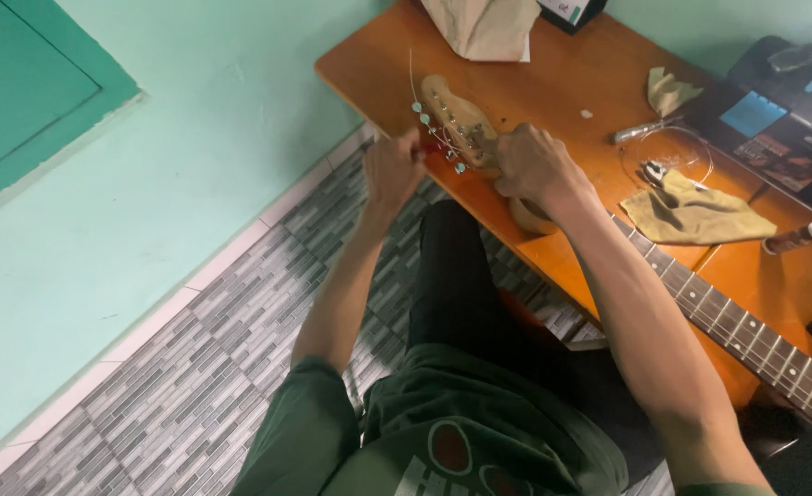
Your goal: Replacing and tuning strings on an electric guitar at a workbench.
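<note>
Guitar headstock (458, 124) lies on the orange wooden table (553, 83), near its left edge, and the dark fretted neck (745, 331) runs away to the lower right. The right hand (534, 165) is closed around the neck just below the headstock and presses it down on the table. The left hand (393, 170) is clenched on a small red-handled tool (431, 147), whose tip sits at the row of pale tuning pegs (438, 138) on the side of the headstock. I cannot tell what kind of tool it is, because the fingers hide most of it. A thin string (412, 78) stands up loose from the headstock.

To do this step well, I think the right hand should keep the neck firm, so the headstock does not roll while the tool works. The tool should stay straight on the peg, with small and slow moves, because the loose string end is sharp and close to the fingers.

A coil of wire (667, 152) and a yellowish cloth (690, 211) lie further right on the table.
</note>
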